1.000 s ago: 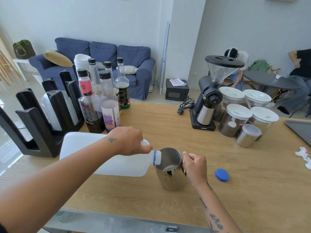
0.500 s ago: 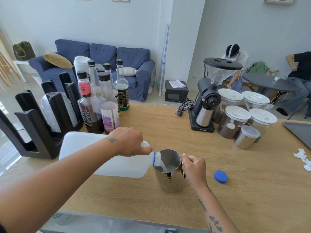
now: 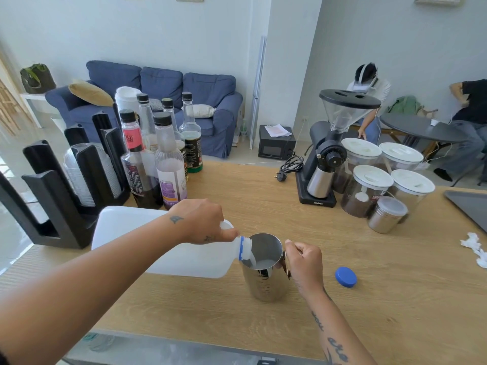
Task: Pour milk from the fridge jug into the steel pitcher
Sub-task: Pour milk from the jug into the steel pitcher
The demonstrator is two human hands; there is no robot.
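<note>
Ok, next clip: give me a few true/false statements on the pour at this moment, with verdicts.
1. The milk jug is tipped on its side with its mouth over the steel pitcher. True.
2. The right hand holds the jug. False: the left hand grips the jug near its neck; the right hand holds the pitcher at its handle side.
3. Milk is visible inside the pitcher. True.
4. The blue cap is screwed onto the jug. False: it lies on the wooden table, to the right of the pitcher.
5. The pitcher is lifted off the table. False: it stands upright on it.
</note>
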